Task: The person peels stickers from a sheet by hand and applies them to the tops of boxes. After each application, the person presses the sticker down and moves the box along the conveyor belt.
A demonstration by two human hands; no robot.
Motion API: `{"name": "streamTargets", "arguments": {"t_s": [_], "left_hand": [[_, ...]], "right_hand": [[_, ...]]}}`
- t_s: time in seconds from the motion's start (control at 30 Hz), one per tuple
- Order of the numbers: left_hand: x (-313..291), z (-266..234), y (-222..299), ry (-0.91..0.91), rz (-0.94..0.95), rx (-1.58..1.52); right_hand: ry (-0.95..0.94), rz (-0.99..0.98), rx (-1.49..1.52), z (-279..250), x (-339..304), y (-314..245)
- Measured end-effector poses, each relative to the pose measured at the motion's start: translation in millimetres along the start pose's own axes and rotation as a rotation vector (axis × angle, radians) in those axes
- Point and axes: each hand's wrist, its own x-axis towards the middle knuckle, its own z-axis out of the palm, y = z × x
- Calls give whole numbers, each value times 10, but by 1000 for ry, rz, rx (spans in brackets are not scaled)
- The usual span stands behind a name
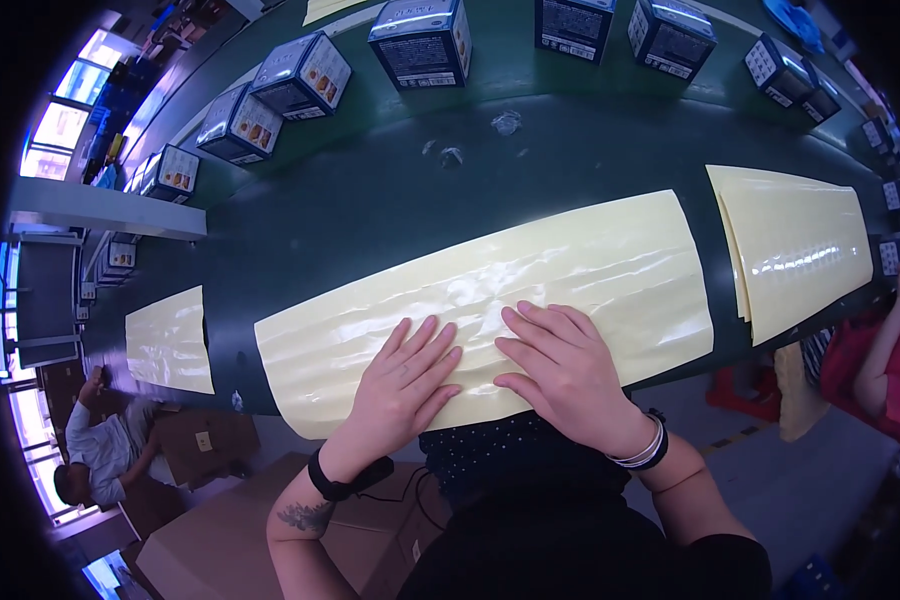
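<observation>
A large pale yellow glossy sheet lies in front of me on the dark green work surface, with creases and ripples across it. My left hand rests flat on its near part, fingers stretched out and pointing away from me. Just to the right, my right hand also lies flat on the sheet, its fingers spread and angled toward the left. Both palms press on the sheet and neither hand grips anything. What lies under the sheet, if anything, is hidden.
More yellow sheets overlap at the right; another yellow sheet lies at the left. Several blue-and-white boxes line the far side. Crumpled clear plastic lies beyond the sheet. A cardboard box stands below left. People sit at both sides.
</observation>
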Motion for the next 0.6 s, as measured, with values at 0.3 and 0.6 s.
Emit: {"name": "streamTargets", "arguments": {"t_s": [0.3,0.6], "left_hand": [[2,87,94,92,128,145],[-31,175,110,296,201,49]], "right_hand": [[125,-3,21,18,-68,1],[167,13,61,-31,-77,24]]}}
